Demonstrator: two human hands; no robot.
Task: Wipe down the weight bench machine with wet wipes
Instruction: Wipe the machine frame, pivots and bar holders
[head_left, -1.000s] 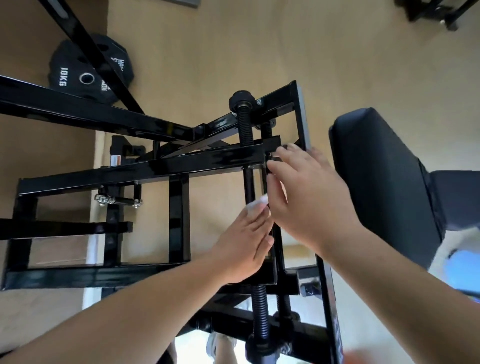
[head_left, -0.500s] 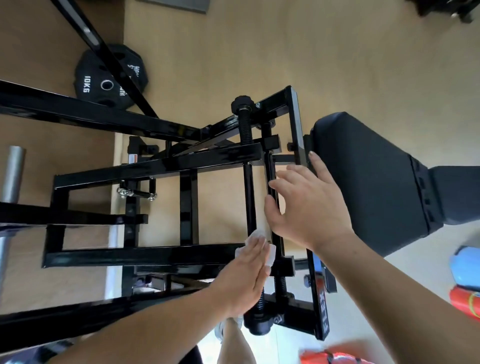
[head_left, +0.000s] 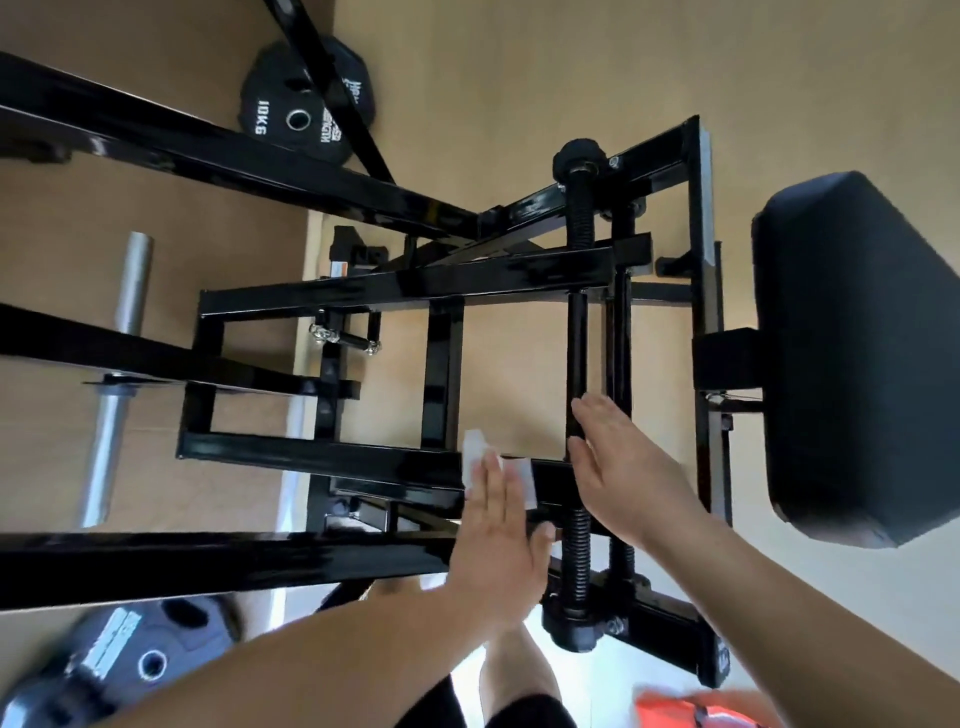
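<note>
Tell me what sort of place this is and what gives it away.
Probably a gym or home workout room. There is a black steel machine frame with a padded bench pad, a 10KG weight plate lying flat beyond it, and a silver bar for loading plates.

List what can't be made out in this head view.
Head view:
The wet wipe: mostly hidden under the left hand's flat fingers.
Contact of the right hand with the black rod: hidden by the hand itself.
The lower-left weight plate: blurred, lettering unreadable.
The orange object: blurred, cut by bottom edge.
</note>
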